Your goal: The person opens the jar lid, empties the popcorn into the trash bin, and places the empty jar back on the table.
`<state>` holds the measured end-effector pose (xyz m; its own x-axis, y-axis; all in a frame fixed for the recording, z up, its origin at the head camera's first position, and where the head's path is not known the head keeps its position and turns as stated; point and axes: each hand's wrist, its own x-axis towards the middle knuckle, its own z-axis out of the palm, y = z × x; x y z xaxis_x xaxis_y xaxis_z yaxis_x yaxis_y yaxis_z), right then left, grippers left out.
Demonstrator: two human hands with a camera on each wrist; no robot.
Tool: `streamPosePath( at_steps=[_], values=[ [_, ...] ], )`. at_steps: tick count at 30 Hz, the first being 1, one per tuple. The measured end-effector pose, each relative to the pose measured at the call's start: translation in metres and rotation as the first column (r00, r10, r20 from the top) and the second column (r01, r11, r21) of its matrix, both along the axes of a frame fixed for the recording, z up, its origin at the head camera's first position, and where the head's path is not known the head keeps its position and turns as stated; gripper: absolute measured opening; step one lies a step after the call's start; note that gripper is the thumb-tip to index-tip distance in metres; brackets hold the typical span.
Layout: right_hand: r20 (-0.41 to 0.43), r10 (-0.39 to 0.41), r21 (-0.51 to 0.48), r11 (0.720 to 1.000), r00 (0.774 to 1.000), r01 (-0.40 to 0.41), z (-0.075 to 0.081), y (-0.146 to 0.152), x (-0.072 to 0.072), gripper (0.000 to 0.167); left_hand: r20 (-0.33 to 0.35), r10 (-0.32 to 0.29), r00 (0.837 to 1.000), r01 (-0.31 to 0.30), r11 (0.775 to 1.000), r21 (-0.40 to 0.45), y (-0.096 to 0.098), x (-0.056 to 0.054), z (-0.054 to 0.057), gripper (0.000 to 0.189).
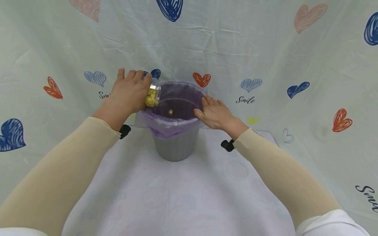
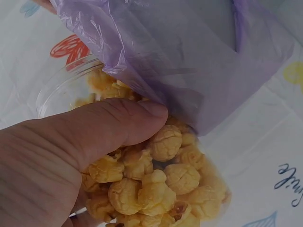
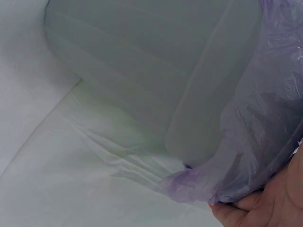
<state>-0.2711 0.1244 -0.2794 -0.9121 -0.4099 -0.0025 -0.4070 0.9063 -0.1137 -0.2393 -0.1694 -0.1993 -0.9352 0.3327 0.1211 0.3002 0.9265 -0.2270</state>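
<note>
My left hand (image 1: 131, 90) grips a clear jar (image 1: 158, 93) of yellow popcorn (image 2: 156, 189), tipped at the left rim of a grey bin (image 1: 176, 146). In the left wrist view, the thumb lies across the jar. A purple bag (image 1: 168, 126) lines the bin and folds over its rim. One popcorn piece (image 1: 170, 112) shows against the dark inside; whether it is falling or lying there I cannot tell. On the right rim rests my right hand (image 1: 217, 113), its thumb spread from its fingers and touching the bag. The bin's bottom is hidden.
The bin stands on a white-covered table (image 1: 177, 196), near its back edge. Behind it hangs a pale cloth (image 1: 224, 49) printed with hearts and "Smile" lettering. Dark wrist devices sit under both forearms.
</note>
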Motion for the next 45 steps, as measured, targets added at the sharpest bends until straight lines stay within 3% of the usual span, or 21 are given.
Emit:
streamPosePath(
  at_steps=[10,26,45],
  values=[
    [0.001,0.0,-0.002,1.0,1.0,0.0,0.0,0.0,0.0,0.081,0.013,-0.022,1.0,0.023,0.998,-0.058,0.006,0.002,0.002,0.079],
    [-0.007,0.007,0.003,1.0,1.0,-0.007,-0.001,0.001,0.0,0.081,-0.056,-0.079,0.995,0.068,0.983,-0.172,0.013,0.001,-0.003,0.065],
    [-0.025,0.015,0.028,1.0,1.0,-0.015,-0.001,0.0,-0.001,0.081,-0.052,-0.076,0.996,0.063,0.975,-0.212,0.015,0.003,-0.001,0.069]
  ],
)
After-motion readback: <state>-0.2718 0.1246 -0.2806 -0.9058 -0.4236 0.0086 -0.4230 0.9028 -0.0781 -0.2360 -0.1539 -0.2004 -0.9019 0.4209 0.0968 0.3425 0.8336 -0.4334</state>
